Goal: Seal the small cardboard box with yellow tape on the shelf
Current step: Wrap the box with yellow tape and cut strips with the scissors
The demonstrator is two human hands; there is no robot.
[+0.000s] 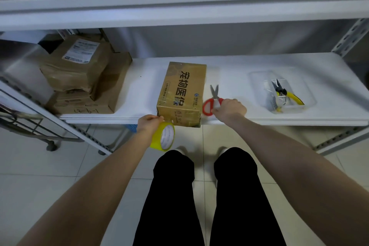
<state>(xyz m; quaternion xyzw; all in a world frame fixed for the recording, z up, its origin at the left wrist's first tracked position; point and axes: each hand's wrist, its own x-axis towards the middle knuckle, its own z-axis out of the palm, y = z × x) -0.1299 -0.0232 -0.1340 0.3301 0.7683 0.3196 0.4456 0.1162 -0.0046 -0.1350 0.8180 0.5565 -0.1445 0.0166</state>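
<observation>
The small cardboard box (182,92) with dark printed characters lies on the white shelf (239,84), its near end at the shelf's front edge. My left hand (148,123) holds the roll of yellow tape (164,138) just below the box's near left corner, fingertips close to that corner. To the right of the box, my right hand (230,109) grips the red-handled scissors (212,100), whose blades point away from me along the shelf.
A stack of taped brown parcels (83,78) fills the shelf's left end. A clear plastic tray (282,92) with yellow-handled pliers sits to the right. An upper shelf (179,0) overhangs. My black-trousered legs stand on the tiled floor below.
</observation>
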